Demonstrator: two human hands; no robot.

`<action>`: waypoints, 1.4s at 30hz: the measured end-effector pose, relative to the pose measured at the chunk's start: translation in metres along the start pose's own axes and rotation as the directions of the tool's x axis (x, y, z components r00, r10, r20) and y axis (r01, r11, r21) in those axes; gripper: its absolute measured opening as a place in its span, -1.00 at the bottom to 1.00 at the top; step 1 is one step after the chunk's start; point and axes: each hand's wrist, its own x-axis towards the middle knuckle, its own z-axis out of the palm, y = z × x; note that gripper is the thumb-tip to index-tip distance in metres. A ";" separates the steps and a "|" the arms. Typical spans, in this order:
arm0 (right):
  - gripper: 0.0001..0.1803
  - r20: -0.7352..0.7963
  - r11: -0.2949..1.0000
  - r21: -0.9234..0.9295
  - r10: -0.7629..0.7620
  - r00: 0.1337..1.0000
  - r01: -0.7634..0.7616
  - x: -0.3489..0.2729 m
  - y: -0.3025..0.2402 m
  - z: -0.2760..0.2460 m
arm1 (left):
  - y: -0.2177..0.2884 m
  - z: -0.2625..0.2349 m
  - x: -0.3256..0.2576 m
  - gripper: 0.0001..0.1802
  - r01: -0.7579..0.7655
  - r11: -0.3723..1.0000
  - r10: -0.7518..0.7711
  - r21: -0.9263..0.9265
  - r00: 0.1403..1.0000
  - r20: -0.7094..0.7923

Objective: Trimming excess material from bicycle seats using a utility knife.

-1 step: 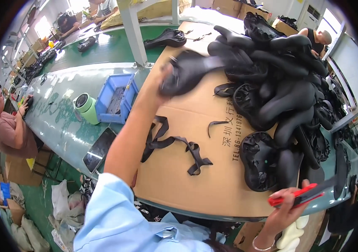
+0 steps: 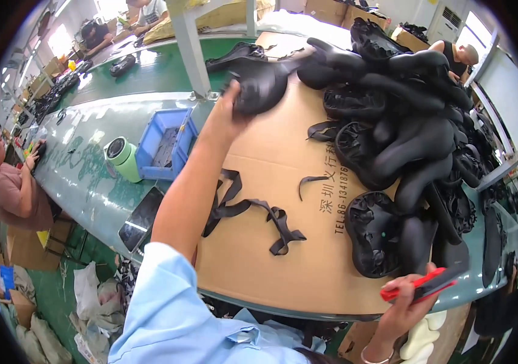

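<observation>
My left hand [image 2: 230,112], arm stretched far out over the table, is closed on the edge of a black padded bicycle saddle [image 2: 265,85]. Motion blurs the saddle, and its narrow nose points right, toward a large pile of similar black saddles [image 2: 416,133]. Near the front edge of the table, my right hand [image 2: 406,301] grips a red-handled tool [image 2: 424,284] with a dark, blurred end; its exact kind is unclear. Closest to that hand lies a saddle with its gathered underside up [image 2: 373,233]. Black strips of trimmed material [image 2: 280,227] lie between my hands on the cardboard sheet [image 2: 259,285].
Left of the cardboard stand a blue bin [image 2: 149,164] with dark scraps, a light green canister [image 2: 126,167] and a dark tablet or phone [image 2: 140,221]. A metal post [image 2: 193,54] rises beyond my left hand. Co-workers [image 2: 19,188] sit left, far left and far right.
My left hand has shifted slightly away from me and to the left, carrying the saddle, which has turned a little. My right hand has moved slightly left with the red-handled tool.
</observation>
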 end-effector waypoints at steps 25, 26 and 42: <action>-0.54 0.299 0.849 0.104 0.469 0.831 -0.517 -0.037 0.057 0.013 | 0.039 0.124 -0.083 -0.55 -0.283 0.091 0.060 0.955 0.958 0.279; -0.57 0.278 0.850 0.117 0.469 0.838 -0.514 -0.036 0.054 0.011 | 0.049 0.115 -0.093 -0.58 -0.109 0.311 -0.072 0.944 0.988 0.137; -0.61 0.353 0.856 -0.310 0.508 0.785 -0.415 -0.053 0.035 -0.014 | -0.115 0.119 -0.233 -0.60 -0.121 -0.410 -0.061 0.904 0.993 0.106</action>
